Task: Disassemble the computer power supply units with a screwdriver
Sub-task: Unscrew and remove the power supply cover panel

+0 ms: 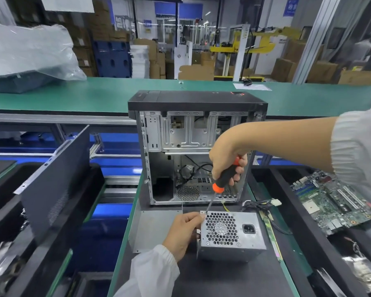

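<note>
A silver power supply unit point(234, 234) lies on the dark work mat, its honeycomb fan grille and power socket facing up. My left hand point(184, 232) grips its left side near the top left corner. My right hand point(227, 157) holds a screwdriver point(220, 183) with a black and orange handle. The shaft slants down and its tip rests at the unit's top left corner. The unit's cable bundle point(263, 204) with a white plug trails off to the right.
An open computer case point(195, 151) stands upright just behind the unit. A grey side panel point(156, 230) lies flat to the left. A motherboard point(334, 200) sits in a black tray on the right. Black trays and a leaning panel point(51, 185) fill the left.
</note>
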